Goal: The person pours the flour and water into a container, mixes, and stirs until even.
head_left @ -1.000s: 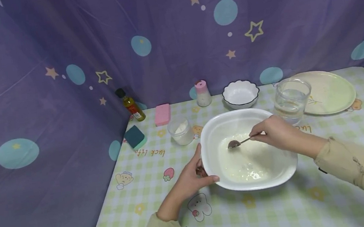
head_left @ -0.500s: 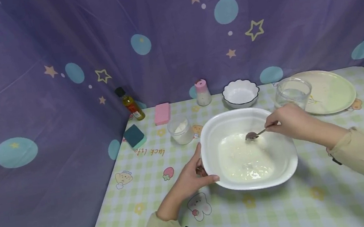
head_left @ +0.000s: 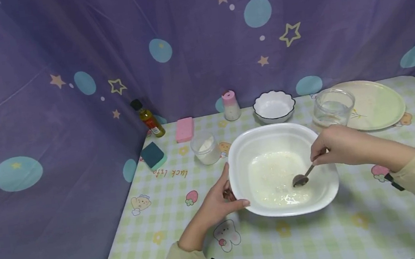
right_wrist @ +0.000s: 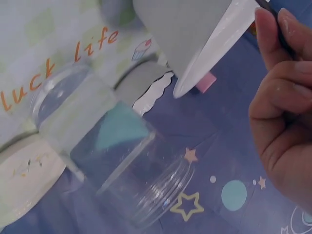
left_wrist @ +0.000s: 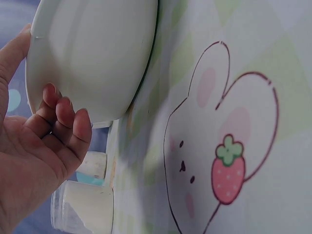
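A white basin (head_left: 238, 143) with pale, milky liquid in its bottom stands on the table. My left hand (head_left: 216, 202) holds its left side, thumb on the rim and the other fingers at the outer wall; in the left wrist view those fingers curl beside the basin (left_wrist: 97, 53). Over the basin's right side, my right hand (head_left: 334, 146) pinches the handle of a metal spoon (head_left: 300, 180). The spoon's bowl is low in the basin, at the liquid. In the right wrist view, thumb and fingertips close on the dark handle (right_wrist: 278, 22).
Behind the basin stand a clear cup of white powder (head_left: 207, 149), a pink-topped shaker (head_left: 231, 107), a scalloped bowl (head_left: 274, 106) and a glass water container (head_left: 333, 107) beside a plate (head_left: 379, 104). Two sponges (head_left: 153, 155) and an oil bottle (head_left: 150, 121) lie further left.
The spoon has swept from the left of the liquid to the right, then toward the near side. My right hand moved rightward with it. The left hand and basin stay in place.
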A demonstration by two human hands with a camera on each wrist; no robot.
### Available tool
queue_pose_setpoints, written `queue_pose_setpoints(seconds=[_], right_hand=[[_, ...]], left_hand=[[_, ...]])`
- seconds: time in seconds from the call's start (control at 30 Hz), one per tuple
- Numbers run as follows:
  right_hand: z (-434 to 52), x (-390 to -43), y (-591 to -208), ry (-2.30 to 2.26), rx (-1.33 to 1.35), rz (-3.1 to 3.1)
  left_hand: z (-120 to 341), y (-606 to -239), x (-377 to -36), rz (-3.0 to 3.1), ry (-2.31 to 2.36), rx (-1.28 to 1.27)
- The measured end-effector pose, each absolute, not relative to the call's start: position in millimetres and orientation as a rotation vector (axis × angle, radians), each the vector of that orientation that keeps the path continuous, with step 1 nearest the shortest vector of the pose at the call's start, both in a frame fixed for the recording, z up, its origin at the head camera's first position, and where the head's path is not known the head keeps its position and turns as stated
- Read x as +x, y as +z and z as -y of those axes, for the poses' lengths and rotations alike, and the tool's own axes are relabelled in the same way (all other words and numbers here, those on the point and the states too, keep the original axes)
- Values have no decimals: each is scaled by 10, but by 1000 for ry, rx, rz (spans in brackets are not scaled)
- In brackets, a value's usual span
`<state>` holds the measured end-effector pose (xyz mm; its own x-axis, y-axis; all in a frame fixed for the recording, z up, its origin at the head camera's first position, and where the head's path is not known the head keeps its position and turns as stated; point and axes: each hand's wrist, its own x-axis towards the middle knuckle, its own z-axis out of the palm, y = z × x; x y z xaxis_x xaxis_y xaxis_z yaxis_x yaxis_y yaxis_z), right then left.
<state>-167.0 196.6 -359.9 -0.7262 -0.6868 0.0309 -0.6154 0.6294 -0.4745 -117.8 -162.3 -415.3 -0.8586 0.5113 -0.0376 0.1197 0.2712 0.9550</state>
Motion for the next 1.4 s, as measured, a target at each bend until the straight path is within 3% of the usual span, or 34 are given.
queue_pose_setpoints(seconds=[0.3, 0.77, 0.93, 1.4], right_hand=[[-1762, -1637, -3706, -826, -1262, -2645], [-1504, -1705, -3905, -919, -1279, -2822], [-1435, -1761, -3982, -906, -1231, -2941], [-1594, -1870, -3922, -826, -1061, -3052]], left_hand=[[1622, -4160, -1172, -2215, 1606, 574], [1645, -4281, -1214, -2220, 1611, 604], [1682, -4451, -1271, -2220, 1620, 617], [1688, -4480, -1284, -2232, 1630, 641]])
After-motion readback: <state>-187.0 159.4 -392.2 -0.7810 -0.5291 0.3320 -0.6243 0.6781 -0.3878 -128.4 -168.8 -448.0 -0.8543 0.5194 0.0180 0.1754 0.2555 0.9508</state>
